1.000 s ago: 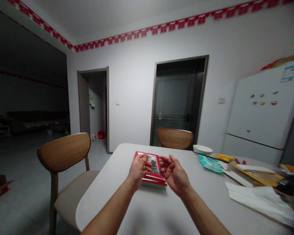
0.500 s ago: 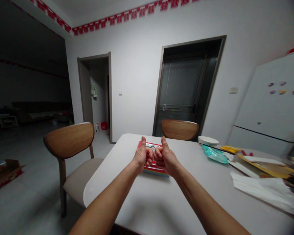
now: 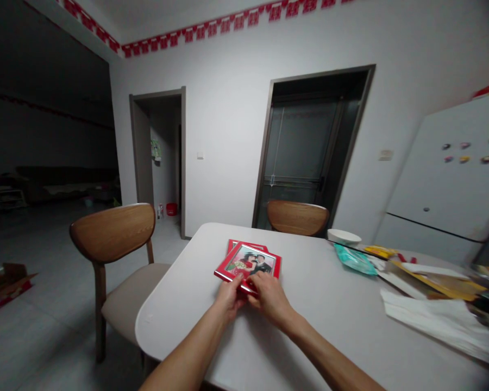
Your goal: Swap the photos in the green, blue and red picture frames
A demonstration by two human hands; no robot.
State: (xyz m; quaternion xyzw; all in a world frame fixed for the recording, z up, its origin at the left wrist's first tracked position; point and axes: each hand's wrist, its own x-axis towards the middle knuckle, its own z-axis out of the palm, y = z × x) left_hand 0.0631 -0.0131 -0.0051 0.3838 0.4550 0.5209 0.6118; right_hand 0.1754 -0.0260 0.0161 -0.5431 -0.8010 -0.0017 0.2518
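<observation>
A red picture frame [image 3: 228, 270] with a photo of two people in wedding clothes tilts up over the table. My left hand [image 3: 228, 300] grips its near edge, thumb on the front and fingers underneath. Beside it my right hand [image 3: 270, 296] is closed on the same edge, with curled fingers over the front near the lower right. Partly hidden behind the held frame, another red framed item [image 3: 233, 244] lies on the white table [image 3: 321, 326].
A white bowl [image 3: 344, 236], a teal packet [image 3: 354, 259], yellow packaging [image 3: 436, 282] and white paper [image 3: 444, 323] lie on the right of the table. Wooden chairs stand at the left [image 3: 114, 231] and far side [image 3: 297, 217].
My hands were closed, thumbs up, above the red stack. Now they are lower and nearer me, holding a red picture frame by its near edge, turned relative to the one beneath.
</observation>
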